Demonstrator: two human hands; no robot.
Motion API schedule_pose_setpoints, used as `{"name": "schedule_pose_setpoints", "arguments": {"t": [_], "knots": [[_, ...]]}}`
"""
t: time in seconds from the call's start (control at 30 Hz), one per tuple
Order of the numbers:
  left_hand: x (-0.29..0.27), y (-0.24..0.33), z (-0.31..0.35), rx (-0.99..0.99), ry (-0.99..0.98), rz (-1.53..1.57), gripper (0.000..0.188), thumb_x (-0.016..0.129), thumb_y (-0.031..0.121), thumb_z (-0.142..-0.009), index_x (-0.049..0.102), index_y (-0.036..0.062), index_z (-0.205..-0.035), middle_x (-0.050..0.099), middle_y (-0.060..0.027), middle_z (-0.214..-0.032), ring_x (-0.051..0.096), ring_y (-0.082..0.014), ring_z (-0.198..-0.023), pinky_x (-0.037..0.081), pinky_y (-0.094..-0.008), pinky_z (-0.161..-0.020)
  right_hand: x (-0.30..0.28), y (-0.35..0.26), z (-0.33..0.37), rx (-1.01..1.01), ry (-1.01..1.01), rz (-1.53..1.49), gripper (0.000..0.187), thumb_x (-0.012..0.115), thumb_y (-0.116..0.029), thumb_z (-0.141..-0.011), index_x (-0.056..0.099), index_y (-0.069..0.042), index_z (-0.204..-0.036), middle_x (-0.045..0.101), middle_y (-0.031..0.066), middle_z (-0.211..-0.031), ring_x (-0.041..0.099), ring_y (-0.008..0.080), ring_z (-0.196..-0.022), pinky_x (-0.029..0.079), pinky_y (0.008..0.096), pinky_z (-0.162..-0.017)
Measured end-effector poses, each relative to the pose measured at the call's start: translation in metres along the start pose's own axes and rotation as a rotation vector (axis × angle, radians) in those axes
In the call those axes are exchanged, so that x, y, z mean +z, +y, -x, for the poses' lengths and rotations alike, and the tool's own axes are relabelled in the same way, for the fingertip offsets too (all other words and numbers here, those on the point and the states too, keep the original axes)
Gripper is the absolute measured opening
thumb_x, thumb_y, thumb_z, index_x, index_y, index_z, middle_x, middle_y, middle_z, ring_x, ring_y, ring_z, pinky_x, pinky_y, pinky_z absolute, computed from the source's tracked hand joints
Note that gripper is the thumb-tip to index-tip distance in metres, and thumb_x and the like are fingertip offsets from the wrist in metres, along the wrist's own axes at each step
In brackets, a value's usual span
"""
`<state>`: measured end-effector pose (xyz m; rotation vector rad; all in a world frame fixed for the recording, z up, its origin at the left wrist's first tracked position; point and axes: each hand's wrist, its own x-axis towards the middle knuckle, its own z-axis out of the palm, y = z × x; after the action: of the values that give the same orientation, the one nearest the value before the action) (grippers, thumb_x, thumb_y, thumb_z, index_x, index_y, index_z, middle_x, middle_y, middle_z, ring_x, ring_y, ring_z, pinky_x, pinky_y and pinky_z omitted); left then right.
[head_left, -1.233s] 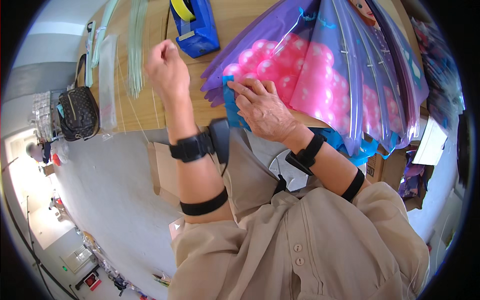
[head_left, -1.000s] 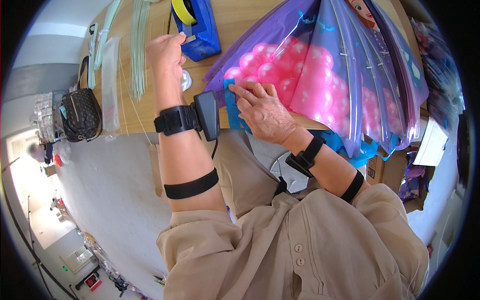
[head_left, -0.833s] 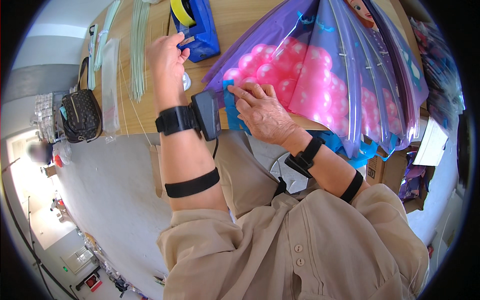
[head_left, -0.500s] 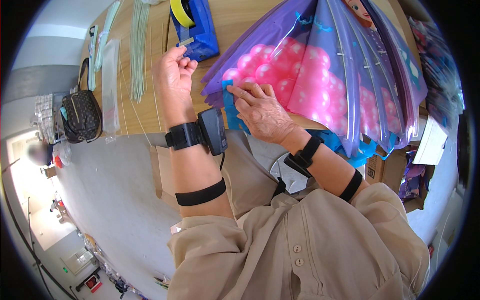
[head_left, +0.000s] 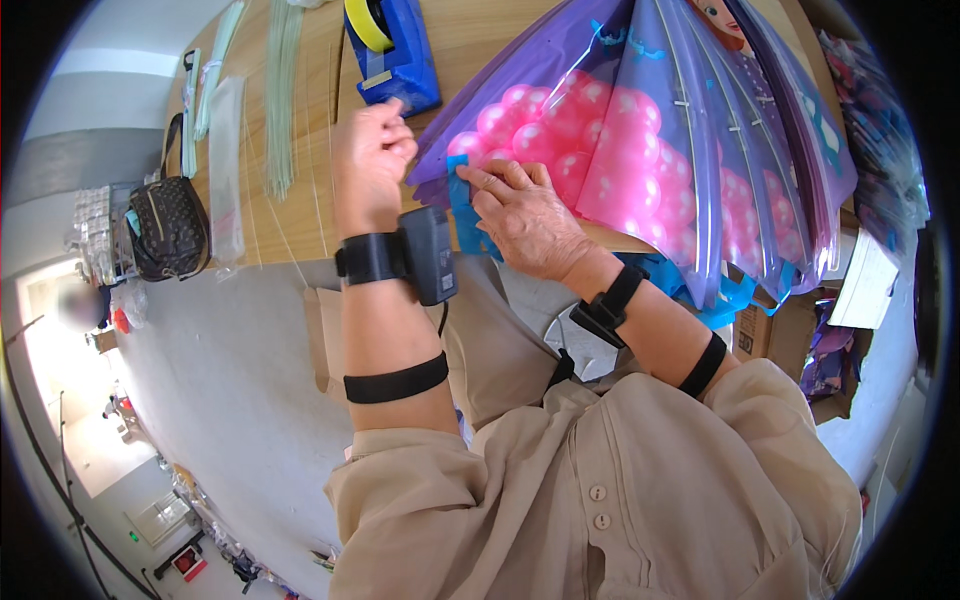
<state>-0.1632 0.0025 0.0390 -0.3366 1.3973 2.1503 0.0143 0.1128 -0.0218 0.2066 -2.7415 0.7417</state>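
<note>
A purple plastic sheet (head_left: 652, 110), printed with pink balls and a cartoon figure, lies gathered in folds over the table's front edge. At its left corner my right hand (head_left: 530, 215) is closed, fingertips pressing a blue strip (head_left: 462, 205) against the sheet. My left hand (head_left: 375, 155) is raised just in front of the blue tape dispenser (head_left: 412, 85), which carries a yellow-cored roll. Its fingers are pinched together and smeared by motion; whatever small thing they hold cannot be made out.
Bundles of thin pale rods (head_left: 284, 110) and a clear plastic sleeve (head_left: 228, 170) lie on the wooden table (head_left: 310, 50) at left. A dark patterned bag (head_left: 168, 228) hangs by the table's left edge. Cardboard boxes (head_left: 775, 340) stand below at right.
My left hand has drawn back from the dispenser's cutting edge, toward me and slightly right. My right hand keeps its place on the blue strip.
</note>
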Motion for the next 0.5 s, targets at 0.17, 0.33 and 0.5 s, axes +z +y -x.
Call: {"name": "schedule_pose_setpoints", "arguments": {"t": [0.17,0.33,0.5], "knots": [[0.011,-0.018,0.025,0.094,-0.015,-0.315,0.01,0.065,0.004,-0.081,0.056,0.0027,-0.078,0.046,0.0017,-0.065,0.034,-0.0046,-0.047,0.025,-0.0205,-0.039,0.002,0.002,0.0,0.006,-0.003,-0.026,0.026,0.065,-0.015,-0.075,0.058,-0.001,-0.095,0.047,0.0078,-0.133,0.044,0.0262,-0.116,0.035,0.0411,-0.091],[-0.007,-0.035,0.033,0.058,-0.002,-0.592,0.007,0.072,0.004,-0.074,0.067,0.0027,-0.08,0.053,0.0046,-0.062,0.04,-0.0014,-0.046,0.026,-0.0184,-0.037,0.003,0.001,0.0,-0.013,0.038,-0.023,0.025,0.066,-0.014,-0.074,0.057,-0.001,-0.094,0.049,0.0081,-0.132,0.045,0.0261,-0.114,0.036,0.0409,-0.09],[-0.001,-0.053,0.034,0.064,0.09,-0.648,0.008,0.071,0.004,-0.077,0.064,0.0027,-0.081,0.047,0.0079,-0.059,0.033,0.0003,-0.043,0.02,-0.0174,-0.036,0.002,0.003,0.001,-0.02,0.043,-0.039,0.025,0.067,-0.014,-0.073,0.057,-0.001,-0.093,0.049,0.0093,-0.131,0.045,0.0265,-0.113,0.036,0.0411,-0.09]]}}
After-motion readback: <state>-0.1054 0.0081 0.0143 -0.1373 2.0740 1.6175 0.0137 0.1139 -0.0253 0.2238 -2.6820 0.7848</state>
